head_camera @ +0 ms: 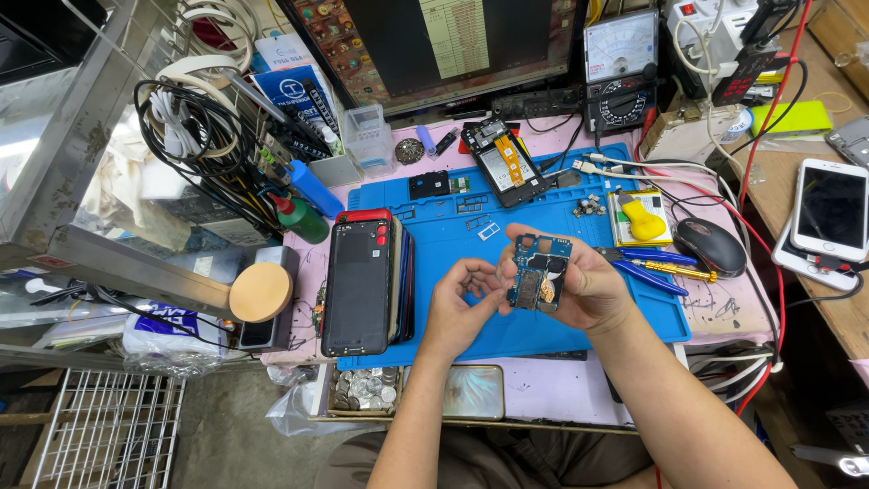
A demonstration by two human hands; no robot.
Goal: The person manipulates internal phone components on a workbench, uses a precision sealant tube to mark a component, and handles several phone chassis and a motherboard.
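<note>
I see the right hand [588,290] holding a blue circuit board [539,272] upright above the blue mat [507,340], fingers clamped on its right edge and back. The board is small, roughly rectangular with a notched outline, blue with silver shield cans and a gold-orange patch near its lower middle. The left hand [457,303] sits at the board's 9 o'clock, fingers narrow and pinched at its left edge; I cannot tell whether they grip anything.

At the hands' 6 o'clock, on the counter [561,389], lies a phone with a shimmery back [472,391], and a tray of coins [360,389] just beside it. At 9 o'clock a stack of phones [362,276], black with a red rim, rests on the mat's left edge. At 3 o'clock are blue and gold screwdrivers [665,270] and a black mouse [711,244]; above them a yellow pick on a flat pack [641,220].

At 12 o'clock lies an opened phone [502,163] with an orange strip. Farther out stand a green bottle [303,220], a blue tube [312,187], a blue-and-white printed card [290,91], a clear plastic box [369,136], an analog meter [620,68] and a monitor [434,45].
</note>
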